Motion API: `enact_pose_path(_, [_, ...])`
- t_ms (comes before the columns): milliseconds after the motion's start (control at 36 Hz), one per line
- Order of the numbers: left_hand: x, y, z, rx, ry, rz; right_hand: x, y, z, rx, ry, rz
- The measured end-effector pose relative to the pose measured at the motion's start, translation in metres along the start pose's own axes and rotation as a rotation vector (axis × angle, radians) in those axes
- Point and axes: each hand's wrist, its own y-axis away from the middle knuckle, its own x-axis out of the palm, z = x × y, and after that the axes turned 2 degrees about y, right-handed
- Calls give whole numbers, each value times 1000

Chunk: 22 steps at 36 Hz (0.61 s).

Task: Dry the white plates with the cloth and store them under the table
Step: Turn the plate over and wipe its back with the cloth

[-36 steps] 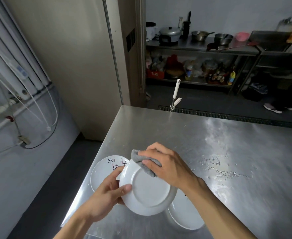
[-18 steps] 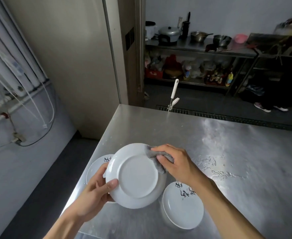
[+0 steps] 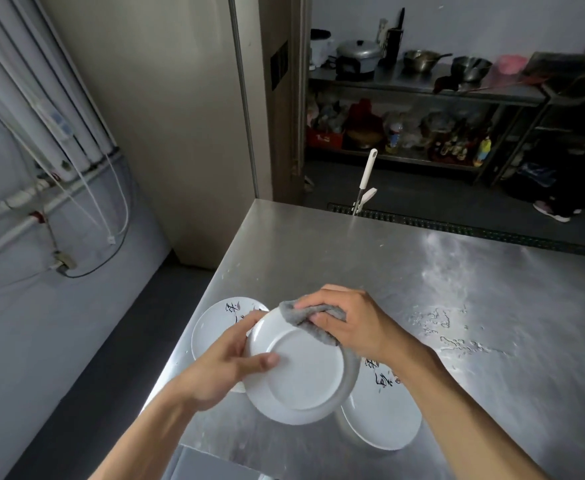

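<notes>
I hold a white plate (image 3: 305,372) above the steel table's near left corner, its underside turned toward me. My left hand (image 3: 222,365) grips its left rim, thumb across the base. My right hand (image 3: 357,323) clutches a grey cloth (image 3: 310,318) and presses it over the plate's upper right rim. Two more white plates with black brush marks lie flat on the table: one (image 3: 215,327) behind my left hand, another (image 3: 384,414) under my right forearm.
The steel table (image 3: 422,289) has water streaks and droplets (image 3: 447,334) to the right of my hands. A mop handle (image 3: 365,178) stands past the far edge. Beyond are shelves with pots (image 3: 422,60). A person's shoe (image 3: 547,209) shows at far right.
The cloth has slid from the plate's right rim up to its top right rim. The held plate has shifted right, covering more of the plate under my right forearm.
</notes>
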Motion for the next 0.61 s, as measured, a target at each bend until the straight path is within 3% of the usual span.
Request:
enact_pose_path(139, [-16, 11, 8, 19, 90, -138, -6, 21, -25, 155, -105, -87])
enact_pose_path(306, [6, 0, 14, 22, 57, -26, 9, 2, 4, -20, -3, -29])
enact_pose_path(444, [-6, 6, 12, 33, 82, -83, -1, 12, -13, 93, -48, -66])
enact_pose_path(611, [2, 2, 18, 22, 101, -102, 5, 5, 0, 42, -62, -86])
